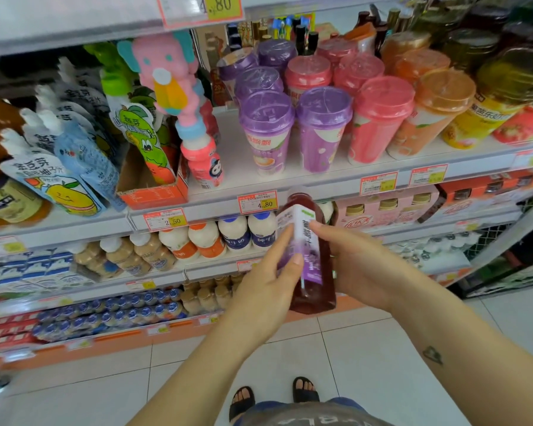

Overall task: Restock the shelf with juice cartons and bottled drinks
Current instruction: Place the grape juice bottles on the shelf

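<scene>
A dark red juice bottle (313, 290) is tilted in front of the shelf (320, 183), below 2 purple cups (266, 133). The left hand (270, 275) and right hand (359, 265) both have their grip curled round its label.

Black sandals (305, 394), grey lettered shirt (316, 417), forearm tattoo (433, 355)

Pink elephant toy (166, 72) left of purple-lidded cups (266, 130), a 4.80 price tag (257, 202) below them, white floor tiles (366, 364) near, under black sandals (242, 402)
</scene>
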